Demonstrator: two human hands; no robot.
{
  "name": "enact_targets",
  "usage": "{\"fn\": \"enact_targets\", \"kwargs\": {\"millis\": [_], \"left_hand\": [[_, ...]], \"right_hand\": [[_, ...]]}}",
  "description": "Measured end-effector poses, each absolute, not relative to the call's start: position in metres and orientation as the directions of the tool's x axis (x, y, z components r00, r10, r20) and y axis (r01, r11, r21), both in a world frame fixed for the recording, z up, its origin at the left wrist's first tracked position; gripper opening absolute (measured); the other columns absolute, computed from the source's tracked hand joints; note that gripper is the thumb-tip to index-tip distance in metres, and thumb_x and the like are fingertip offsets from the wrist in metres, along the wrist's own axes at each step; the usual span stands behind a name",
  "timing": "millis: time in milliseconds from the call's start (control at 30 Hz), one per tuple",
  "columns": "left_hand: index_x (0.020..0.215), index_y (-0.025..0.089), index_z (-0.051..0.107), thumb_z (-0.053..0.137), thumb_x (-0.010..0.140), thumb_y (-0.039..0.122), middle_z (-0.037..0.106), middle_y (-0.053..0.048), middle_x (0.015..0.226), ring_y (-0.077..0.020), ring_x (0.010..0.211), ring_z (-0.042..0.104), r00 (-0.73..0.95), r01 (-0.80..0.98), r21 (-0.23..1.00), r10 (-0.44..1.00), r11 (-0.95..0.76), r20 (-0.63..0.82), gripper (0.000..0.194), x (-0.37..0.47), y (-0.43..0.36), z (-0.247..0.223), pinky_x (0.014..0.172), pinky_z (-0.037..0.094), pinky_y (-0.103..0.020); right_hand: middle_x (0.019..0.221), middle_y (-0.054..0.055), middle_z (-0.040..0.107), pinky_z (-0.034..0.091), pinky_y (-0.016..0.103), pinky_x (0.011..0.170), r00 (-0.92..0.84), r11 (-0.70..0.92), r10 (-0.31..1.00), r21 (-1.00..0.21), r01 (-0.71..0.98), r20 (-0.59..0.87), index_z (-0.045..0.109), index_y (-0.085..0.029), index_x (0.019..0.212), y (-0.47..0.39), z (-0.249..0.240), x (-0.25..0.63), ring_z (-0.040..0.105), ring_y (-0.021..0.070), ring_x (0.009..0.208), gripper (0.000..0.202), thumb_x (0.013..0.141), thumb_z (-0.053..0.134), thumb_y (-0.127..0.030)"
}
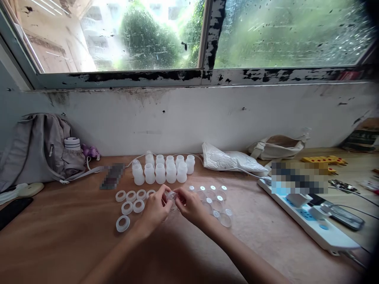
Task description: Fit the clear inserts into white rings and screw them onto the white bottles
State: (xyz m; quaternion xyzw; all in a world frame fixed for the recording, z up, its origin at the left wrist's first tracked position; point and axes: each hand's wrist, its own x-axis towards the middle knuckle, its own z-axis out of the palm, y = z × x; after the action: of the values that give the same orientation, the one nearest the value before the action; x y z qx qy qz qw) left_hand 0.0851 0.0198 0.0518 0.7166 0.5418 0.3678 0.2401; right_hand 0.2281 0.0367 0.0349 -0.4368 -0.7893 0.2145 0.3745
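Observation:
Between my fingertips is a small clear, round plastic piece (171,195), partly hidden by the fingers. My left hand (158,205) pinches it from the left, and my right hand (191,203) is closed on its right side. Several translucent white rings (122,223) lie flat on the table to the left of my left hand. To the right of my right hand are several clear round parts (225,220) and small white discs (224,188). Frosted plastic bottles (160,174) stand upright in rows behind my hands, their mouths uncovered.
A white power strip (308,221) with plugs crosses the right side. White plastic packages (220,159) and a beige pouch (278,146) lie by the wall. On the left are a grey backpack (41,146) and a black phone (13,213). A cable (195,155) runs behind the bottles.

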Motion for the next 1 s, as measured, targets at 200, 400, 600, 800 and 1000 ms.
{"fn": "enact_targets", "kwargs": {"millis": [200, 400, 600, 800, 1000], "left_hand": [[0.088, 0.022, 0.051, 0.044, 0.077, 0.022, 0.060, 0.001, 0.070, -0.0130, 0.061, 0.055, 0.166, 0.575, 0.751, 0.945, -0.325, 0.282, 0.013, 0.087, 0.018, 0.053, 0.056, 0.038, -0.022], [0.084, 0.020, 0.050, 0.039, 0.083, 0.029, 0.061, -0.002, 0.078, -0.0130, 0.062, 0.056, 0.209, 0.515, 0.784, 0.938, -0.347, 0.277, 0.014, 0.086, 0.018, 0.049, 0.055, 0.039, -0.022], [0.086, 0.020, 0.045, 0.041, 0.081, 0.034, 0.051, 0.004, 0.062, -0.0090, 0.045, 0.050, 0.218, 0.151, 0.972, 0.965, -0.178, 0.143, 0.015, 0.077, 0.027, 0.055, 0.044, 0.039, -0.020], [0.090, 0.020, 0.049, 0.051, 0.075, 0.028, 0.053, 0.002, 0.070, -0.0086, 0.055, 0.053, 0.345, -0.138, 0.990, 0.938, 0.026, 0.023, 0.018, 0.071, 0.026, 0.069, 0.052, 0.044, -0.020], [0.092, 0.017, 0.054, 0.042, 0.073, 0.023, 0.057, -0.002, 0.070, -0.0118, 0.056, 0.055, 0.391, -0.213, 0.966, 0.919, 0.147, -0.053, 0.023, 0.070, 0.029, 0.064, 0.054, 0.044, -0.024]], "right_hand": [[0.056, -0.004, 0.049, 0.031, 0.021, 0.046, -0.288, 0.482, 0.876, -0.688, 0.543, 0.386, 0.045, -0.020, 0.074, 0.037, 0.037, 0.229, 0.046, 0.0106, 0.049, 0.006, 0.070, 0.046, -0.015], [0.052, -0.005, 0.044, 0.029, 0.021, 0.044, -0.280, 0.472, 0.881, -0.733, 0.490, 0.381, 0.042, -0.020, 0.068, 0.036, 0.041, 0.228, 0.040, 0.0088, 0.046, 0.008, 0.070, 0.049, -0.017], [0.063, -0.003, 0.053, 0.041, 0.021, 0.040, -0.383, 0.093, 0.920, -0.995, 0.022, 0.078, 0.044, -0.019, 0.093, 0.035, 0.062, 0.233, 0.051, 0.0090, 0.044, 0.027, 0.082, 0.041, -0.043], [0.065, -0.001, 0.055, 0.043, 0.020, 0.040, -0.416, 0.065, 0.906, -0.997, -0.045, 0.078, 0.052, -0.016, 0.087, 0.036, 0.068, 0.238, 0.053, 0.0083, 0.045, 0.030, 0.075, 0.054, -0.043], [0.062, 0.000, 0.059, 0.046, 0.023, 0.047, -0.370, 0.172, 0.915, -0.985, -0.007, 0.162, 0.056, -0.016, 0.081, 0.035, 0.061, 0.235, 0.055, 0.0101, 0.049, 0.024, 0.073, 0.058, -0.038]]}}
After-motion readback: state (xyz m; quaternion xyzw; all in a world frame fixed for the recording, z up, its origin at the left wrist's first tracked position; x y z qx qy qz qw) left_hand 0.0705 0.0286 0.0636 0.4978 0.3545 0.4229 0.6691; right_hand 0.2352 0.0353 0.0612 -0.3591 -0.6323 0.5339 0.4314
